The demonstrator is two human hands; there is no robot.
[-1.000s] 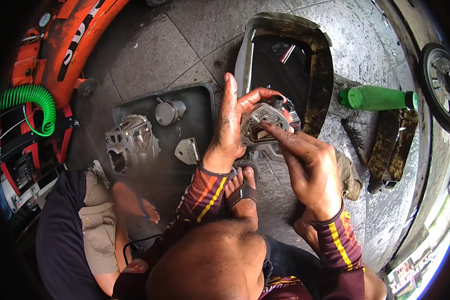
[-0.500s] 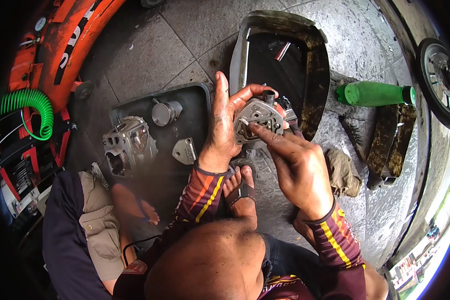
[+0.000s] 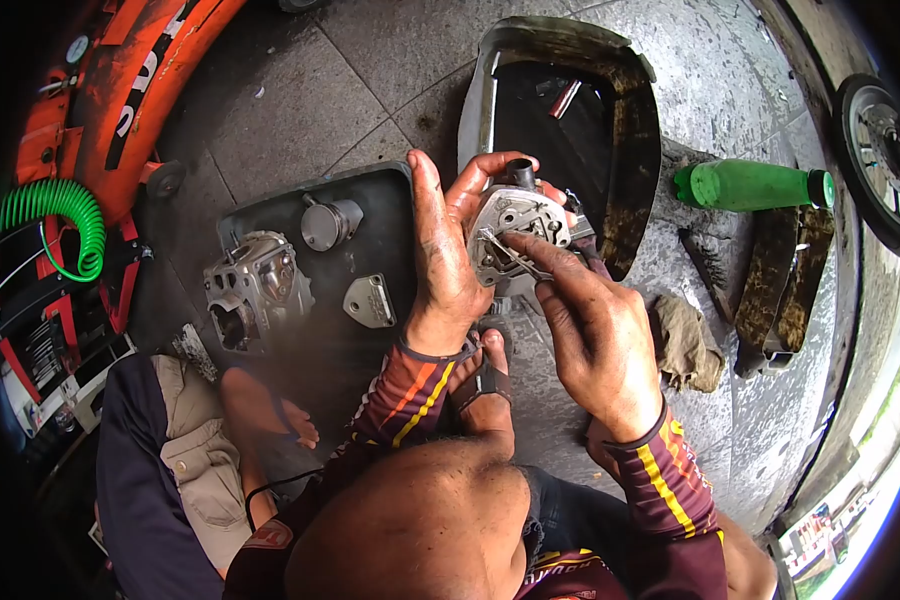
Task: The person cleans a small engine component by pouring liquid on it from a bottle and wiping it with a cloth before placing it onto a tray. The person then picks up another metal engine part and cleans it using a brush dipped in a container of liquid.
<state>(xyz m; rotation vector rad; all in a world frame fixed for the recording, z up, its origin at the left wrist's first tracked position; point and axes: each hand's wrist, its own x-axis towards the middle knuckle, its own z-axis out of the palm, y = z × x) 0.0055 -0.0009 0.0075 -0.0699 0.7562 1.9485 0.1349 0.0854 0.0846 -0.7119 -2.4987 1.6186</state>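
My left hand [image 3: 438,255] is wrapped around a grey cast-metal engine part [image 3: 523,214], thumb pointing up and away. The part's flat face, with holes and channels, is turned toward me, and a short dark tube sticks out of its far end. Over that face, my right hand [image 3: 602,335] is closed with its index finger laid on the metal. A thin pale sliver shows along the fingertip; what it is I cannot make out. To the left, a dark tray [image 3: 382,205] carries a piston [image 3: 322,226], a larger engine casting [image 3: 258,285] and a small metal plate [image 3: 369,302].
An oily dark basin [image 3: 638,140] lies beyond my hands with a small red-and-silver piece inside. At right are a green bottle [image 3: 745,186], a brown rag [image 3: 685,345], a brush [image 3: 708,275] and a wheel [image 3: 878,150]. Another person's leg [image 3: 195,450] is close at left.
The engine part has tilted slightly in my left hand, its dark tube shifting left. My right index finger has moved a little along the face.
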